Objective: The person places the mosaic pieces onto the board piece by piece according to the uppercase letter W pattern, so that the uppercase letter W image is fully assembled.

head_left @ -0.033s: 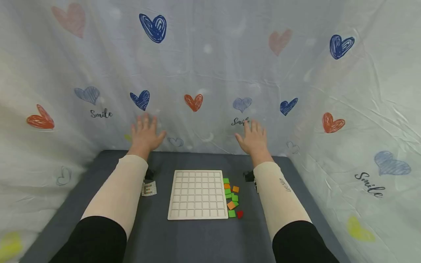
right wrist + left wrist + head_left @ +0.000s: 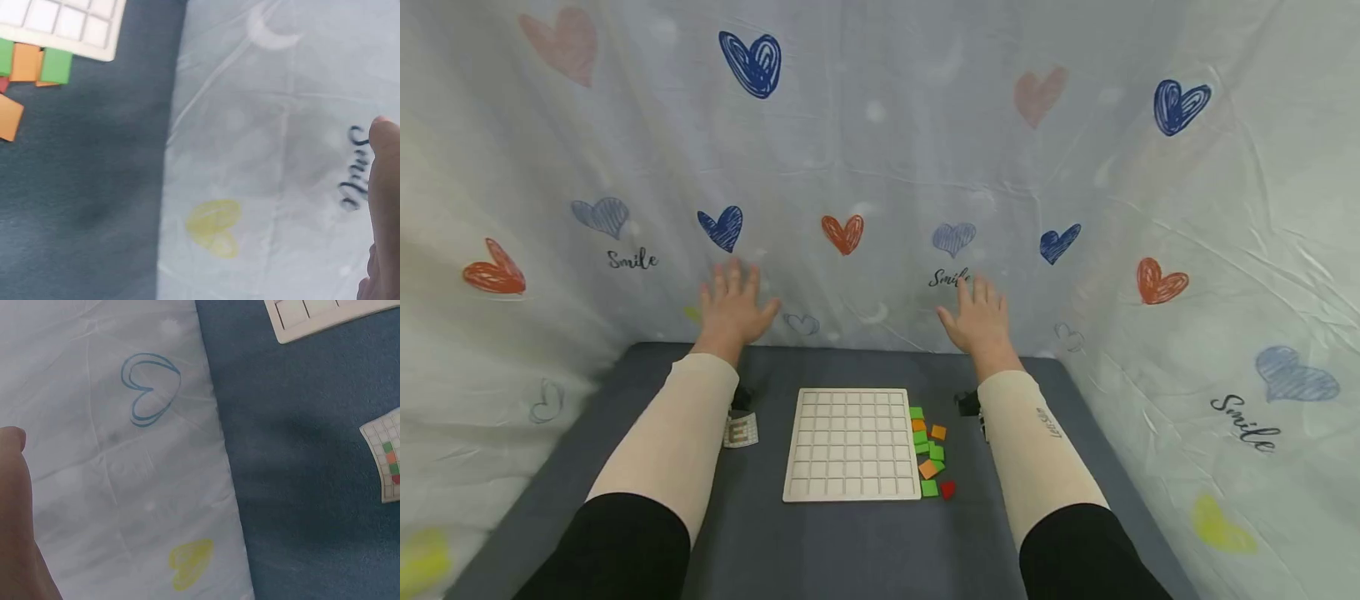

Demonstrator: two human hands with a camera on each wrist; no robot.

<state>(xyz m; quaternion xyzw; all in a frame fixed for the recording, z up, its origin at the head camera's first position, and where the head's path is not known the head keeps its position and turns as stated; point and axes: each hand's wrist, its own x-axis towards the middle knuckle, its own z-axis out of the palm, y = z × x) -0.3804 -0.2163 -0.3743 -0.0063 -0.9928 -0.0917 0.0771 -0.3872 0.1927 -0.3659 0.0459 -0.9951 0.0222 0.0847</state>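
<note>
Both hands reach forward over the far table edge with fingers spread, in front of the curtain. The left hand (image 2: 733, 312) holds nothing; its thumb (image 2: 15, 506) shows at the edge of the left wrist view. Likewise bare, the right hand (image 2: 981, 321) has its thumb (image 2: 386, 169) in the right wrist view. Between the forearms lies a pale grid board (image 2: 852, 445) with bare squares. Along its right side sit several green tiles (image 2: 929, 488), orange tiles (image 2: 928, 469) and a red tile (image 2: 948, 489). Near the left forearm lies a small pattern card (image 2: 742, 431) with coloured squares.
A dark grey table (image 2: 850, 550) carries everything. Behind and beside it hangs a white curtain (image 2: 880, 142) printed with hearts and the word Smile. Dark wrist straps (image 2: 967, 403) show beside the sleeves.
</note>
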